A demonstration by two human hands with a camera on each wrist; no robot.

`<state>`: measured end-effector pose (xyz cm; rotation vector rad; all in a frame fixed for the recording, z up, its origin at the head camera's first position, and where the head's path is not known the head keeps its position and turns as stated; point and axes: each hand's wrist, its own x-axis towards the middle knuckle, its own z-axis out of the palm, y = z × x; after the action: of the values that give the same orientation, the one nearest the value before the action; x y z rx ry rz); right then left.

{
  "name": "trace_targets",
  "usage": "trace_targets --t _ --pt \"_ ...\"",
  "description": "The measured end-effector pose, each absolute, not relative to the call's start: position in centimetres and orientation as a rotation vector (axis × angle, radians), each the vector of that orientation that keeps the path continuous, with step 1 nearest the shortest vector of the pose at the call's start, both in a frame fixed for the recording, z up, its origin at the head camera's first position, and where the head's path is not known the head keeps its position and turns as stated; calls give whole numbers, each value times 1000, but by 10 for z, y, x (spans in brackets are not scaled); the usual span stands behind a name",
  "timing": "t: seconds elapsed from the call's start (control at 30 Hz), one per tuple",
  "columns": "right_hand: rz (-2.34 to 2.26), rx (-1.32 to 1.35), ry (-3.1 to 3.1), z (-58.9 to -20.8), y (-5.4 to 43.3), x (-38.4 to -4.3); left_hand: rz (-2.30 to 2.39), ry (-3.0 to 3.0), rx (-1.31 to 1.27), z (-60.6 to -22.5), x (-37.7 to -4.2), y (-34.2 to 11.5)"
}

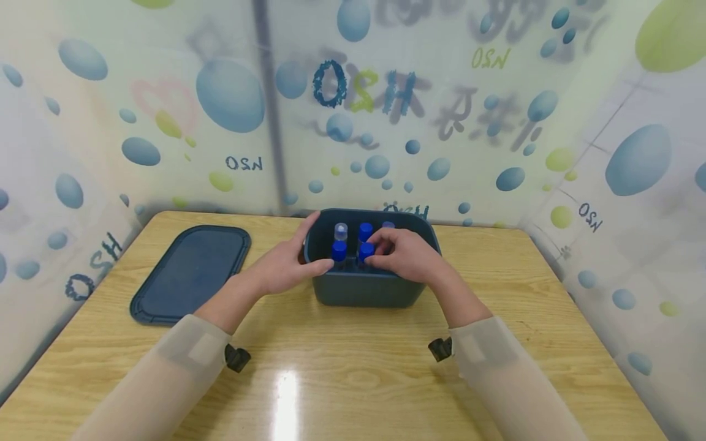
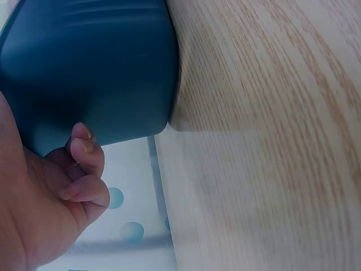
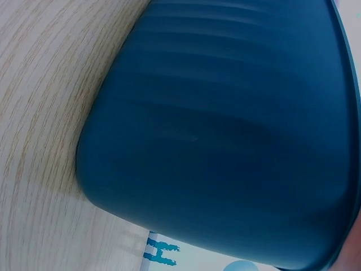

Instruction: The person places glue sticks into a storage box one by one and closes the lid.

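Observation:
A dark blue plastic bin stands on the table, with several small bottles upright inside. In the head view, my right hand reaches over the front rim and pinches the blue cap of a bottle between thumb and fingers. My left hand rests at the bin's left end, index finger along the side and thumb straight over the front rim, near another blue-capped bottle. Its other fingers curl loosely beside the bin wall in the left wrist view. Behind stand a clear-topped bottle and a blue-capped one.
A flat dark blue lid lies on the wooden table, left of the bin. Printed curtains rise directly behind the bin and along both sides of the table.

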<state>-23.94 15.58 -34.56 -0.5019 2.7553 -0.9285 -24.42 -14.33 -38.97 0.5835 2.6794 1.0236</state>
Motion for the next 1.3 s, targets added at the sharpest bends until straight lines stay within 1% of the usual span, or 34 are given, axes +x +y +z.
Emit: trace_targets --t 0.43,1.3 --pt "-968 -563 2780 -344 156 -236 1020 2684 583 -393 -245 -144" --pt "-965 -539 2800 -346 155 -237 1017 2687 578 -392 -245 -144"
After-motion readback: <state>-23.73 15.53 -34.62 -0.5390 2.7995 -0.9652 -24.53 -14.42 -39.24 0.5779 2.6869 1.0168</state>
